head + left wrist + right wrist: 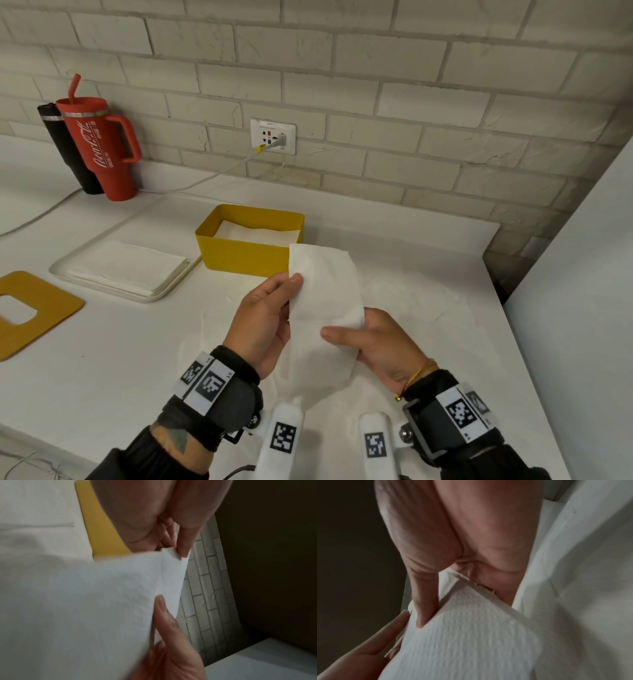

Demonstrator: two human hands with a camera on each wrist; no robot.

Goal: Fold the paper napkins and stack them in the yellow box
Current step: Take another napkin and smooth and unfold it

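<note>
Both hands hold a folded white paper napkin [325, 301] above the white surface [102, 359]: the left hand [263, 318] pinches its left edge, the right hand [373, 342] clamps its lower right side. The yellow box [239, 253], napkins inside, sits just behind, before the pale brick wall [376, 85]. A tray [61, 270] with a napkin stack [126, 263] lies toward the left edge.

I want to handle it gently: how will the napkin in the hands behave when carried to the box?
The napkin probably flops: it bends between the left hand and right hand. Likely very light, held by fingertips. Thin paper, so it may tear or crease.
</note>
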